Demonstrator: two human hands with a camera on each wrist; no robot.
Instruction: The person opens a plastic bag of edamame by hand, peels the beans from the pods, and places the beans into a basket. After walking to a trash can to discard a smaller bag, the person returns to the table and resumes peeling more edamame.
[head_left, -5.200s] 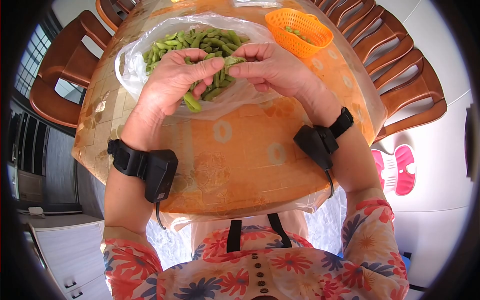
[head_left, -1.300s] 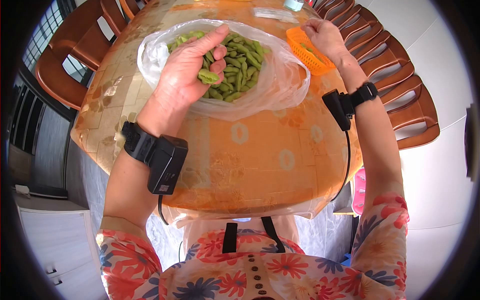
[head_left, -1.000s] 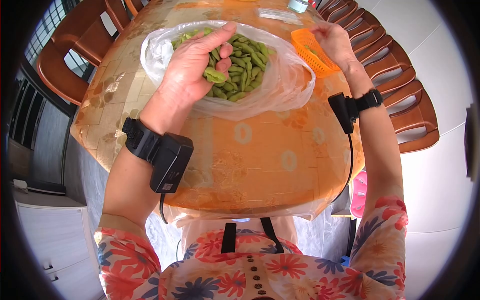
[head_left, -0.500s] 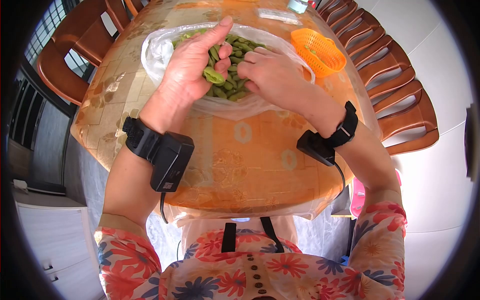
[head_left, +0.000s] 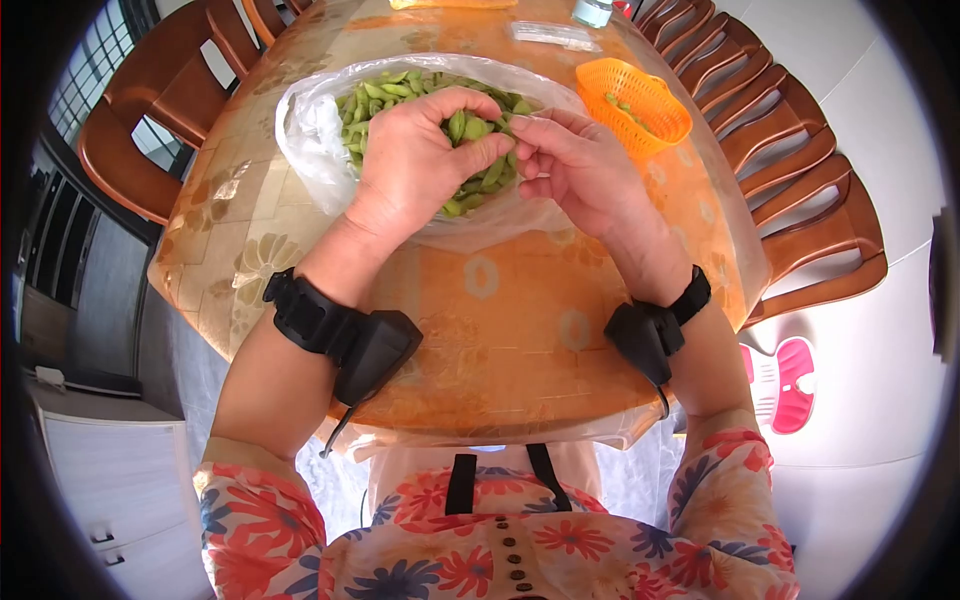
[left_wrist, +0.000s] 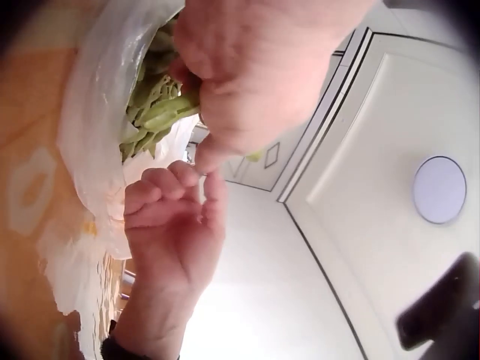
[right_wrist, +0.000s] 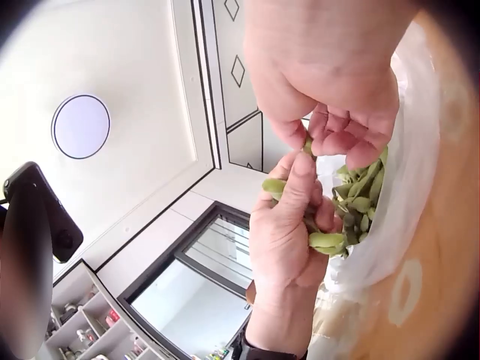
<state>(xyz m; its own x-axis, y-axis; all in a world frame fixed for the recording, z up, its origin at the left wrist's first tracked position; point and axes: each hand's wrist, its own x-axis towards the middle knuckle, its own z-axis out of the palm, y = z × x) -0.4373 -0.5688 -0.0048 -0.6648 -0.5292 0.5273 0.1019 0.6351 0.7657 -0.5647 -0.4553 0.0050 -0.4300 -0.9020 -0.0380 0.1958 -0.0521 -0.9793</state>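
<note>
Over a clear plastic bag (head_left: pixel 312 125) heaped with green edamame pods (head_left: pixel 385 92), both hands meet at the fingertips. My left hand (head_left: pixel 415 155) holds several pods; one pod (right_wrist: pixel 327 241) sticks out beneath its fingers in the right wrist view. The left thumb and index finger pinch another pod there. The right hand (head_left: pixel 590 170) has its thumb and index finger closed on the tip of a green pod (right_wrist: pixel 308 145), right against the left fingertips. Its other fingers are loosely curled. The left wrist view shows the right palm (left_wrist: pixel 176 244) facing the camera.
An orange plastic basket (head_left: pixel 640 136) with a few shelled beans stands right of the bag on the cloth-covered table (head_left: pixel 480 370). Farther back are a clear flat package (head_left: pixel 555 36) and a jar (head_left: pixel 592 12). Wooden chairs (head_left: pixel 815 215) line both sides.
The right hand has gone from the basket to the bag, then up to the left hand's fingertips. The left hand has turned over, its thumb now pointing toward the right hand.
</note>
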